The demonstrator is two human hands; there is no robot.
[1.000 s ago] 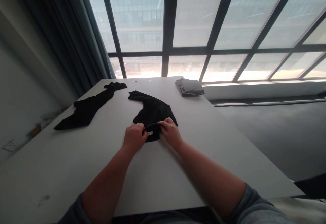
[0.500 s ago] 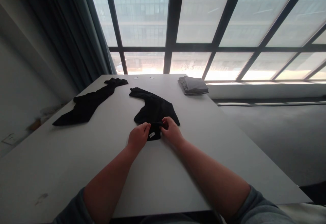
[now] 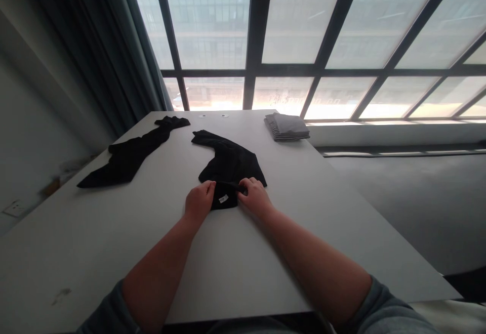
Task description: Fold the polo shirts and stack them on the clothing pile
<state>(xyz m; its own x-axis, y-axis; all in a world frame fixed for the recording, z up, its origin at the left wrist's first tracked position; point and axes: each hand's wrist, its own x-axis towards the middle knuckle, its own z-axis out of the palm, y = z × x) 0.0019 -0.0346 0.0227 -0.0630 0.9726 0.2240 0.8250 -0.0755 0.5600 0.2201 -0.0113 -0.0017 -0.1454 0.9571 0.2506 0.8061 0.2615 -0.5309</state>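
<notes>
A black garment [image 3: 232, 161] lies crumpled on the white table in front of me, its exact kind unclear. My left hand [image 3: 200, 201] pinches the near edge on the left side. On the right side of that same edge, my right hand [image 3: 255, 196] is closed on the cloth. Between the two hands the edge is lifted a little, and a small white label [image 3: 223, 199] shows on the dark inside. The far part of the garment rests flat, with a narrow piece pointing to the back left.
Another black garment [image 3: 131, 157] is spread along the table's left side. A folded grey stack [image 3: 287, 127], with striped layers beneath, sits near the back right edge of the white table [image 3: 228, 268]. Beyond are windows and a dark curtain [image 3: 94, 45].
My left hand has moved slightly left, drawing the near edge wider apart. More of the inside around the label shows. The right hand is almost where it was.
</notes>
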